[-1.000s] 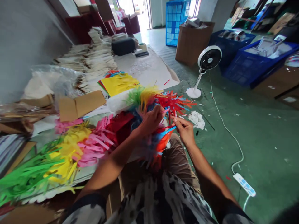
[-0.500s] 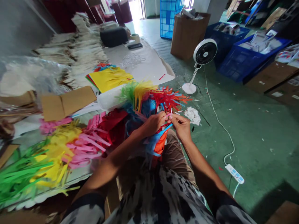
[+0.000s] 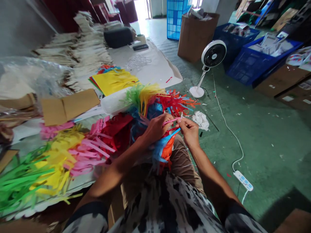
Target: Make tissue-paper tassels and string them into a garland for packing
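Over my lap, a narrow pink paper-like strip (image 3: 172, 121) stretches between my two hands. My left hand (image 3: 157, 127) has its fingers closed on the strip's left part. The fingertips of my right hand (image 3: 189, 130) pinch its other end, where a small white tip sticks up. Around and beneath the hands lies a bunch of fringed streamers, with red and orange fringe (image 3: 178, 99) beyond them and blue fringe (image 3: 160, 148) hanging toward my knee. Green and yellow fringe (image 3: 145, 95) fans out at the bunch's far left side.
Pink fringe (image 3: 97, 145), yellow fringe (image 3: 63, 149) and green fringe (image 3: 21, 178) cover the table at left. Yellow fringed sheets (image 3: 114, 82) lie farther back, near a cardboard piece (image 3: 70, 105). On the floor at right stand a fan (image 3: 213, 55) and a power strip (image 3: 243, 180).
My hands have moved slightly apart, and a longer stretch of the pink strip now shows between them. The streamers lie nearly as before.
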`<state>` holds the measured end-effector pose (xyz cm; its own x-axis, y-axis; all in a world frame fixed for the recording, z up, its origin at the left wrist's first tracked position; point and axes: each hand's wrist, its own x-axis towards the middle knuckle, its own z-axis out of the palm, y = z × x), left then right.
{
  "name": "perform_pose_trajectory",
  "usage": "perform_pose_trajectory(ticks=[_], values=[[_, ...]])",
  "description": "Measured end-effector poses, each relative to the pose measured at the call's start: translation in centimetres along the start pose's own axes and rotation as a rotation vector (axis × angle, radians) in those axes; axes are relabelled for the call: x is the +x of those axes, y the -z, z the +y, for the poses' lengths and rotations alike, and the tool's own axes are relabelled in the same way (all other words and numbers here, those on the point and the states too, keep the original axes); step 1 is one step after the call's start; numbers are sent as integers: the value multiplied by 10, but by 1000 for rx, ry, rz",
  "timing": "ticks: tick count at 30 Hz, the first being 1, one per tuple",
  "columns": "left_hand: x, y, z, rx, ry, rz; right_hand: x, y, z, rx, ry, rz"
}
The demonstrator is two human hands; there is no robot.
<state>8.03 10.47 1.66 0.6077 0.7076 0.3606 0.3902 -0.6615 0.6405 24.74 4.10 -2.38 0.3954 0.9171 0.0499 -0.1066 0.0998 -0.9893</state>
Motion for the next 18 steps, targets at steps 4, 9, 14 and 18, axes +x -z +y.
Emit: perform_pose_trajectory(ticks=[4, 9, 14, 18], values=[[-1, -1, -4, 33, -1, -23, 0, 0, 0, -10, -2, -2], [-1, -4, -6, 1, 16, -35, -1, 1, -2, -17, 6, -9], [0, -5, -8, -158, 105, -8, -1, 1, -2, -28, 23, -20], [3, -3, -9, -656, 345, 22, -1, 0, -4, -40, 53, -55]])
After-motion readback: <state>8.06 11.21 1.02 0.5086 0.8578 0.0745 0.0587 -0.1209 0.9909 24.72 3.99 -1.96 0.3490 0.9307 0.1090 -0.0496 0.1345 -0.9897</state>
